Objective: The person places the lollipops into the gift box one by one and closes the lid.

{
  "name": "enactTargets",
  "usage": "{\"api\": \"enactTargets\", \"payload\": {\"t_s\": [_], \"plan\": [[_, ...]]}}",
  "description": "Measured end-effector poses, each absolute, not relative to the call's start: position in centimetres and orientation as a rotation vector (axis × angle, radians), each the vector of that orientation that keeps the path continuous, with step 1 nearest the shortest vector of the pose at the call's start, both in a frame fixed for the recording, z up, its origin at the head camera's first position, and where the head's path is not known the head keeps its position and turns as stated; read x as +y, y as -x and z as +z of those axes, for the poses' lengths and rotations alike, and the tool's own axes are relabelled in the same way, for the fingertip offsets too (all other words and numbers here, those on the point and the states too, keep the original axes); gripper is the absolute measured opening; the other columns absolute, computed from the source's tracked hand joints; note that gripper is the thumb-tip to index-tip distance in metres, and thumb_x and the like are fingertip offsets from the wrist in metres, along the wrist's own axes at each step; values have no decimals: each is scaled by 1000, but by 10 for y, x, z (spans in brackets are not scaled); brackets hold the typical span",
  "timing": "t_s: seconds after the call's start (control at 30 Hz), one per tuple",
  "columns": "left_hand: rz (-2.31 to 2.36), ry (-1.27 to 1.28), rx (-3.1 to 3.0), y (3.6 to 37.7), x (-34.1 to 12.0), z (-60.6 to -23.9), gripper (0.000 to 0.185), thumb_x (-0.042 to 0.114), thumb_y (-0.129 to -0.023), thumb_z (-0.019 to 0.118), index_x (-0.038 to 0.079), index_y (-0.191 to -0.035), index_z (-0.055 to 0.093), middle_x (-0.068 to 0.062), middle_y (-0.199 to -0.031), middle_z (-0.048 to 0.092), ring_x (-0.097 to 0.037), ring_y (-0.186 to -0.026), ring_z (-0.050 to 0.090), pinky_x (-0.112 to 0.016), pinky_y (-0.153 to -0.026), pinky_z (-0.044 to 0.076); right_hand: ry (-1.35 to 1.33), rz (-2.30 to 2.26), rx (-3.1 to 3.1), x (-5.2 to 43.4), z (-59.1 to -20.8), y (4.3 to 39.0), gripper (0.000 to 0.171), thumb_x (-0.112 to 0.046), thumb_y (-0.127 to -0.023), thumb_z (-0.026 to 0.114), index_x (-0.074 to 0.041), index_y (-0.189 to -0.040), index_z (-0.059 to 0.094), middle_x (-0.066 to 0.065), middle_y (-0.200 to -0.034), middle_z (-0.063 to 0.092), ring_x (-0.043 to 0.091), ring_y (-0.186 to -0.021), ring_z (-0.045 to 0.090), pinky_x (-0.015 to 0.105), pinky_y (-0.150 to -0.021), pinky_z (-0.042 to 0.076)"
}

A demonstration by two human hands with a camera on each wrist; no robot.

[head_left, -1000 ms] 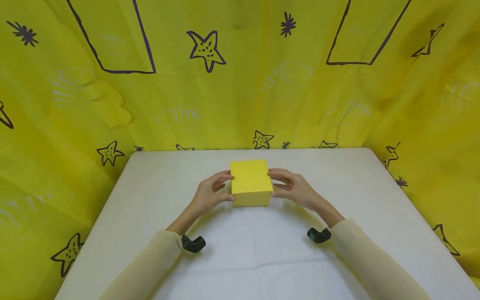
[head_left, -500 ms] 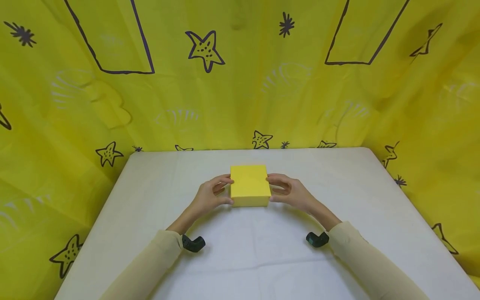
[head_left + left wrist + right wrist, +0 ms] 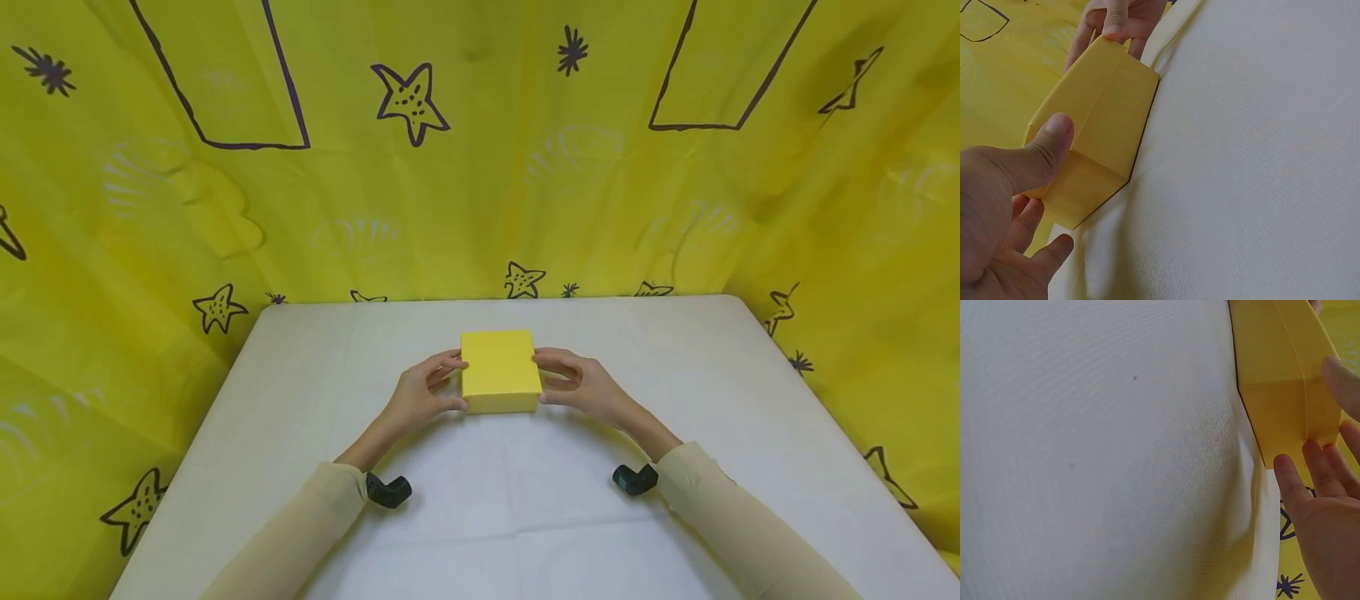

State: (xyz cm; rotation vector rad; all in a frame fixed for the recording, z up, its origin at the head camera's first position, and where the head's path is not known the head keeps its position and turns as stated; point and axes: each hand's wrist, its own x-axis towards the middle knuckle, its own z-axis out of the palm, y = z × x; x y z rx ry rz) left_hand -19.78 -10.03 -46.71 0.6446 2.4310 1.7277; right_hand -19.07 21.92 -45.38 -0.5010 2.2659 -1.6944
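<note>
A yellow lidded box [image 3: 500, 403] sits on the white-covered table, with its lid [image 3: 500, 361] on top. A thin seam runs along its side in both wrist views. My left hand [image 3: 422, 394] holds the lid at its left side, the thumb [image 3: 1054, 140] on the near corner and the fingertips farther back. On the other side, my right hand [image 3: 588, 385] grips the lid in the same way, thumb [image 3: 1340, 381] near the front corner. Some of its lower fingers stretch down along the box's side wall. What the box contains is hidden.
White cloth covers the table [image 3: 510, 517], with a crease across its front part. A yellow curtain [image 3: 465, 192] with drawn starfish hangs behind and at both sides. Dark curved pieces [image 3: 388, 490] stick out at both sleeve cuffs.
From one second to half a second ago, both hands brought the lid downward, and the box became lower. Since then hands and box have stayed nearly still.
</note>
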Motion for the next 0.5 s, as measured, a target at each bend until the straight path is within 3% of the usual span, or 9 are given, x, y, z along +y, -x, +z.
{"api": "enactTargets", "payload": {"t_s": [0.33,0.5], "plan": [[1740,-687,2414,195,-100,-466,60,-2,-74,90,1,-128,65,-16,-153,51,-36,-138,51,-42,-110,46,568,-1656,2259,223,-453,193,64,-6,-87,82,-6,-145,55,11,-161,40,37,-142,46,38,-108,47],[1639,-682,2469,197,-105,-460,76,9,-75,92,13,-143,58,-7,-154,51,-31,-142,47,-46,-111,44,672,-1541,2356,227,-445,196,70,-9,-87,83,-5,-149,49,18,-157,44,41,-138,49,47,-109,46]]}}
